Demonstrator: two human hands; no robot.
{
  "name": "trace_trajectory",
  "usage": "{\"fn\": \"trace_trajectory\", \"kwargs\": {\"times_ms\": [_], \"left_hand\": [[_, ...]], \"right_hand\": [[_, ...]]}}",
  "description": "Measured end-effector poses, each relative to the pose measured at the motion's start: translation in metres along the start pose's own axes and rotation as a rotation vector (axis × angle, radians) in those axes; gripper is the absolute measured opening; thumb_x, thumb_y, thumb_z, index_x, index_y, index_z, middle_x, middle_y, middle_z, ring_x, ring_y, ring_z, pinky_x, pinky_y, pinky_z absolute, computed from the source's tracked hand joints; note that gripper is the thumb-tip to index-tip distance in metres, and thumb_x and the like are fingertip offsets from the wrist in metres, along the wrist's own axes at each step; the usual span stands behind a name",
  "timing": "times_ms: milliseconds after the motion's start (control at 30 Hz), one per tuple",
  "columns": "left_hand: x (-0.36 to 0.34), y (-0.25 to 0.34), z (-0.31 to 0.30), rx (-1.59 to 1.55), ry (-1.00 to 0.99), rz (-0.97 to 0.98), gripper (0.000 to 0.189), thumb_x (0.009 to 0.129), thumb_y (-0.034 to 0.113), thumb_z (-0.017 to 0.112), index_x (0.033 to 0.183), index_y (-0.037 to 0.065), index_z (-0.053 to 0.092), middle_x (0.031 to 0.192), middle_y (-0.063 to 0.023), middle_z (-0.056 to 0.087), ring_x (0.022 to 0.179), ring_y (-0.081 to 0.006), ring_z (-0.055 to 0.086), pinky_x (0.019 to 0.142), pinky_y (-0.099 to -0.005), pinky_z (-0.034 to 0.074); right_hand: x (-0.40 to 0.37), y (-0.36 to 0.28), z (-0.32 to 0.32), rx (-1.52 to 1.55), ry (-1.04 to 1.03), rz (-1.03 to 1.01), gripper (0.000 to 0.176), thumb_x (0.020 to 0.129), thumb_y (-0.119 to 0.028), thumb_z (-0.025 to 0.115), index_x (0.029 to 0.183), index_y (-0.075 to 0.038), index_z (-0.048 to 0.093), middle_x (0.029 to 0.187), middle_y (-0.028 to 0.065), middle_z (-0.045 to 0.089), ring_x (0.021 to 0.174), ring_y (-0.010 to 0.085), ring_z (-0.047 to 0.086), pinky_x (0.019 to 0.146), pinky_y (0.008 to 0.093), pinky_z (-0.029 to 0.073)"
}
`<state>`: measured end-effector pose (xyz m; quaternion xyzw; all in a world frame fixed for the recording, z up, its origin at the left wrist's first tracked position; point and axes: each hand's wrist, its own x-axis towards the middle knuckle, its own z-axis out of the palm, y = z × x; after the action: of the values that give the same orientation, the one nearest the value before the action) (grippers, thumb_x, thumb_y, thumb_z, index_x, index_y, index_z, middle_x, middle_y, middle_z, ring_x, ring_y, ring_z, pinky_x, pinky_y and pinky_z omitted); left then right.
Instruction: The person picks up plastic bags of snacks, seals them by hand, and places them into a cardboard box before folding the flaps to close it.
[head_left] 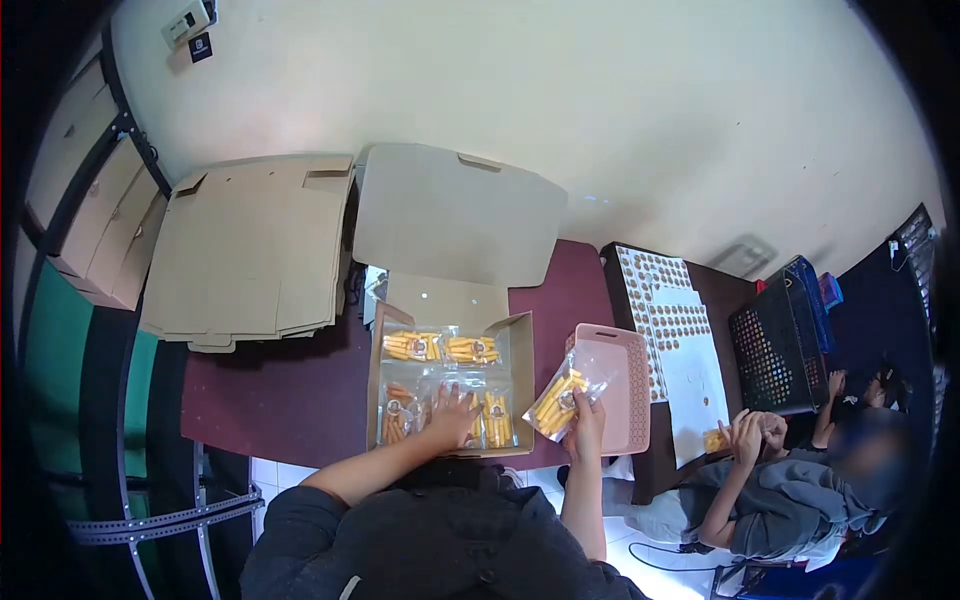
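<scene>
An open cardboard box (523,380) in front of me holds several clear bags of yellow stick snacks, laid in two rows. One bag (397,415) at the near left looks browner than the others. Over the near row lies my left hand (453,416), fingers stretched out, touching the bags and partly covering them. My right hand (586,428) grips the lower right side of a clear bag of stick snacks (558,402) with a round label. That bag is tilted, between the box and a pink plastic basket (638,400), overlapping the basket's left edge.
Flattened cardboard boxes (250,250) are stacked on the left of the maroon table (270,420). The box's raised lid (460,215) stands behind it. To the right are sticker sheets (680,320), a black crate (780,325), and a seated person (790,500) handling a small bag.
</scene>
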<state>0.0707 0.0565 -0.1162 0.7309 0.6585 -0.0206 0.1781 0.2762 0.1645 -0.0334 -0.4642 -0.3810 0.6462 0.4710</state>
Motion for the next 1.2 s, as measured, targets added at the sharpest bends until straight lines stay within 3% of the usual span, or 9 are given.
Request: {"fn": "trace_trajectory", "kwargs": {"times_ms": [267, 367, 500, 667, 733, 800, 900, 1000, 1200], "left_hand": [[0.012, 0.014, 0.002, -0.070, 0.154, 0.135, 0.057, 0.079, 0.037, 0.057, 0.131, 0.019, 0.041, 0.140, -0.0181, 0.026, 0.132, -0.0402, 0.016, 0.104, -0.0597, 0.002], [0.026, 0.016, 0.007, -0.083, -0.015, 0.059, 0.055, 0.086, 0.043, 0.045, 0.134, 0.019, 0.037, 0.141, -0.0192, 0.025, 0.131, -0.0420, 0.015, 0.103, -0.0601, 0.000], [0.034, 0.014, 0.013, -0.149, -0.056, 0.029, 0.059, 0.089, 0.048, 0.036, 0.137, 0.015, 0.031, 0.143, -0.0222, 0.018, 0.132, -0.0441, 0.011, 0.103, -0.0598, -0.002], [0.035, 0.012, 0.004, -0.308, -0.124, 0.087, 0.069, 0.087, 0.048, 0.041, 0.138, 0.005, 0.023, 0.142, -0.0273, 0.011, 0.131, -0.0465, 0.010, 0.103, -0.0597, -0.001], [0.034, 0.006, 0.004, -0.571, -0.005, 0.176, 0.068, 0.087, 0.044, 0.044, 0.138, 0.005, 0.023, 0.142, -0.0268, 0.013, 0.131, -0.0455, 0.010, 0.103, -0.0593, 0.005], [0.031, -0.002, 0.002, -0.593, 0.069, 0.173, 0.065, 0.087, 0.038, 0.047, 0.138, 0.006, 0.023, 0.142, -0.0258, 0.014, 0.131, -0.0449, 0.010, 0.102, -0.0600, 0.011], [0.020, -0.016, -0.006, -0.581, 0.236, -0.094, 0.060, 0.085, 0.027, 0.049, 0.138, 0.014, 0.025, 0.144, -0.0231, 0.008, 0.132, -0.0440, 0.011, 0.101, -0.0621, 0.014], [0.011, -0.032, -0.009, -0.469, 0.362, -0.152, 0.059, 0.085, 0.030, 0.048, 0.138, 0.012, 0.027, 0.144, -0.0244, 0.008, 0.131, -0.0471, 0.006, 0.103, -0.0591, 0.010], [0.034, -0.045, -0.017, -0.265, 0.415, -0.054, 0.066, 0.081, 0.025, 0.053, 0.139, 0.016, 0.024, 0.145, -0.0222, 0.007, 0.133, -0.0429, 0.004, 0.103, -0.0598, 0.005]], "right_hand": [[-0.003, 0.004, 0.002, 0.007, -0.029, 0.014, 0.029, 0.087, -0.012, 0.055, 0.110, 0.003, 0.049, 0.098, 0.0101, 0.058, 0.087, 0.0169, 0.058, 0.075, 0.0304, 0.048], [-0.004, -0.003, 0.005, -0.048, -0.016, -0.004, 0.029, 0.086, -0.012, 0.056, 0.110, 0.004, 0.049, 0.097, 0.0099, 0.058, 0.085, 0.0167, 0.059, 0.073, 0.0300, 0.049], [-0.004, -0.009, 0.007, -0.068, -0.008, -0.020, 0.029, 0.086, -0.012, 0.056, 0.110, 0.004, 0.049, 0.098, 0.0094, 0.058, 0.085, 0.0158, 0.058, 0.074, 0.0294, 0.048], [-0.002, -0.004, 0.008, -0.068, -0.097, -0.009, 0.028, 0.086, -0.012, 0.056, 0.109, 0.002, 0.050, 0.097, 0.0090, 0.059, 0.086, 0.0144, 0.058, 0.075, 0.0271, 0.047], [-0.010, -0.009, 0.019, -0.164, -0.200, 0.006, 0.028, 0.087, -0.012, 0.055, 0.110, 0.002, 0.049, 0.098, 0.0093, 0.059, 0.085, 0.0146, 0.059, 0.074, 0.0272, 0.048], [-0.014, -0.010, 0.027, -0.178, -0.187, -0.015, 0.027, 0.087, -0.013, 0.056, 0.109, 0.002, 0.050, 0.098, 0.0086, 0.060, 0.084, 0.0138, 0.059, 0.073, 0.0267, 0.048], [-0.012, -0.012, 0.028, -0.211, -0.184, 0.008, 0.025, 0.087, -0.012, 0.055, 0.107, 0.002, 0.052, 0.096, 0.0085, 0.061, 0.083, 0.0135, 0.059, 0.074, 0.0264, 0.047], [-0.007, -0.012, 0.024, -0.128, -0.153, -0.034, 0.025, 0.087, -0.012, 0.055, 0.107, 0.002, 0.051, 0.097, 0.0094, 0.060, 0.083, 0.0146, 0.060, 0.074, 0.0272, 0.048], [0.002, -0.003, 0.012, -0.133, -0.150, 0.033, 0.026, 0.087, -0.010, 0.053, 0.109, 0.003, 0.048, 0.096, 0.0100, 0.059, 0.085, 0.0173, 0.060, 0.076, 0.0296, 0.049]]}}
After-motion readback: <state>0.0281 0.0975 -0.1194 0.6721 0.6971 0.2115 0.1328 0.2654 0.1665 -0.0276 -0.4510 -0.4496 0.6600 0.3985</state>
